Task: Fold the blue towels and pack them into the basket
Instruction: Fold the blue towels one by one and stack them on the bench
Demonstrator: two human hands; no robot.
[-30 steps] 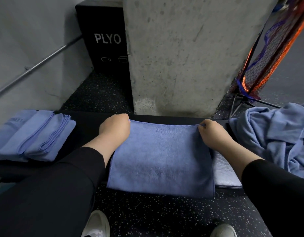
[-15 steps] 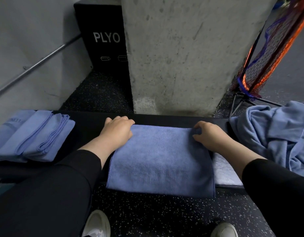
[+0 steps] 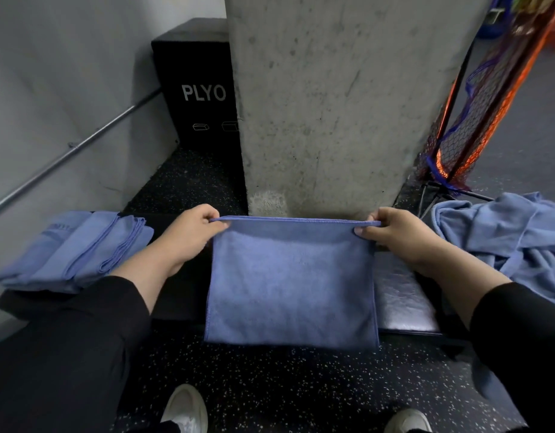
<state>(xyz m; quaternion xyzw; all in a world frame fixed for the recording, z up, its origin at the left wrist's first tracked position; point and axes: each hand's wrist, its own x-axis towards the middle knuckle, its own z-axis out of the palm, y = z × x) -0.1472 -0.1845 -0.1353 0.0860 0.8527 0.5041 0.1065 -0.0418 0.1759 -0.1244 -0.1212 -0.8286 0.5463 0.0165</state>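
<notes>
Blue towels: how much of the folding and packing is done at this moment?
Done: a stack of folded blue towels lies on the black bench. In hand: both hands, left and right, pinch the top corners of a half-folded blue towel. Left: the crumpled blue towel heap; no basket is visible, so packing is not started.

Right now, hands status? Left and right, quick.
Left hand: closed, pinching the far left corner of the towel.
Right hand: closed, pinching the far right corner of the same towel.
</notes>
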